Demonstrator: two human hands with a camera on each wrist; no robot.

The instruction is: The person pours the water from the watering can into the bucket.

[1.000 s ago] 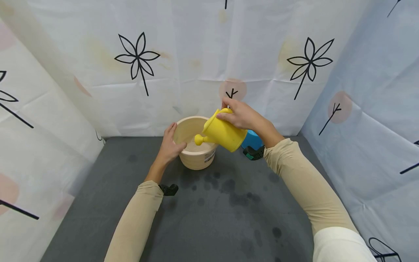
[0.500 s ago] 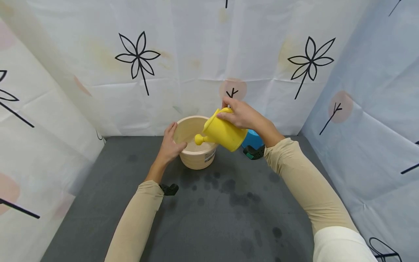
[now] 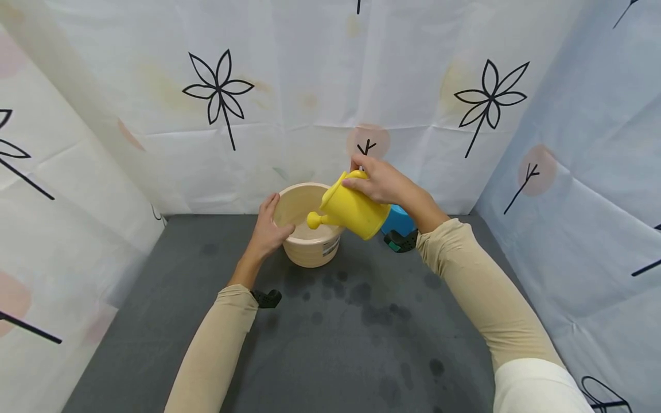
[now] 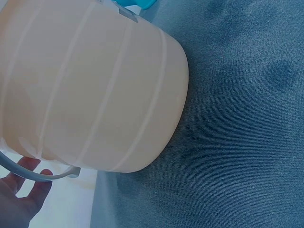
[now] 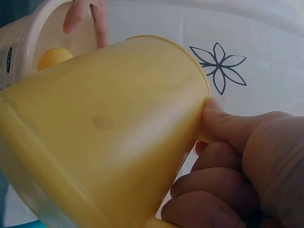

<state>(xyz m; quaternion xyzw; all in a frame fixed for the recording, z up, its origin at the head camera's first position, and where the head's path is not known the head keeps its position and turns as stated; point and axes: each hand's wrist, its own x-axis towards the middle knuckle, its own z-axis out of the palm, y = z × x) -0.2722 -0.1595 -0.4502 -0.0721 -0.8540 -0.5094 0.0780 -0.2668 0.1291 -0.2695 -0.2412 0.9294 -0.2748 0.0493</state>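
Two hands are busy around one cream bucket [image 3: 307, 252], which stands upright on the grey cloth [image 3: 330, 355], back near the patterned backdrop [image 3: 289, 69]. The left hand [image 3: 267, 229] is on the bucket's left edge, gripping the rim, thumb well apart from the fingers and hooked over the lip. From the left wrist you also get the bucket's handle [image 4: 61, 175], hanging right by the fingertips.

The right hand [image 3: 379, 179] has a yellow watering can [image 3: 355, 209] up at the bucket's right edge, tilted, with the round spout end [image 3: 315, 220] over the bucket's mouth. Fingers are curled in close together at the can's grip, thumb pressed by its top rim. Can't tell if the can's body actually touches the bucket's lip.

Room-wise, it's pretty snug behind the bucket, with the backdrop just past its far edge. To its right, a blue thing [image 3: 397, 221] is tucked beyond the can, mostly hidden by the can and wrist. The widest stretch of cloth is on the bucket's near side, dotted with dark spots [image 3: 376, 314]. A label [image 3: 330, 246] sits on the bucket's right side, below the rim.
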